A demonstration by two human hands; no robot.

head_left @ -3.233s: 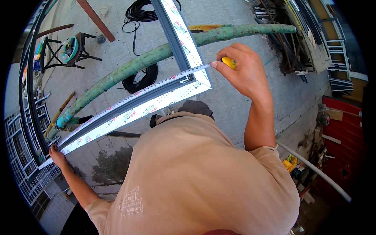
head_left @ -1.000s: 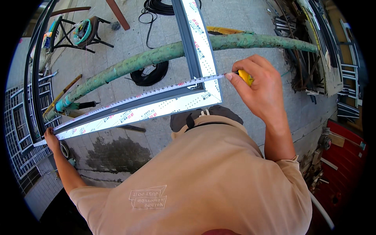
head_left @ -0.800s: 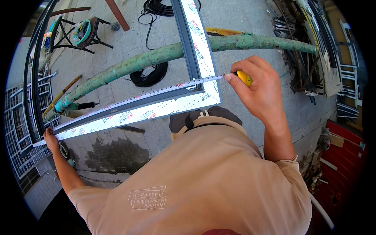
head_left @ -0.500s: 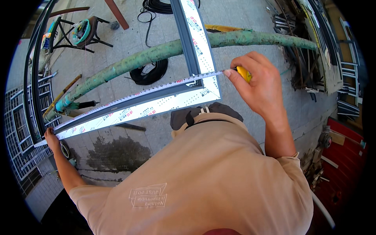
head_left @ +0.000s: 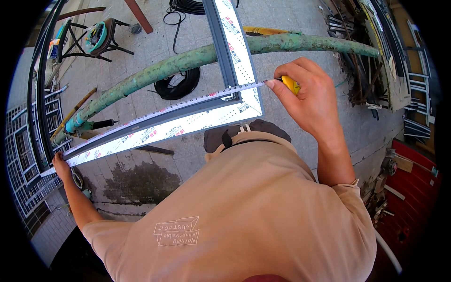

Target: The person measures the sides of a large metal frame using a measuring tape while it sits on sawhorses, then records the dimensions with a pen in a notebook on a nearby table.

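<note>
1. Your right hand (head_left: 307,98) pinches the tape measure (head_left: 188,100), just off the frame's (head_left: 141,138) near right corner.
2. It runs along the frame's near side.
3. Your left hand (head_left: 61,167): frame's left end, can't tell grip.

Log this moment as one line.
left hand: at film-covered frame, left end | right hand: holding yellow tape measure | tape blade: stretched between hands

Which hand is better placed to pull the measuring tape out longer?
Probably the right hand: it holds the yellow case, just beyond the near right corner of the frame. The left hand is away at the other end of the tape.
</note>
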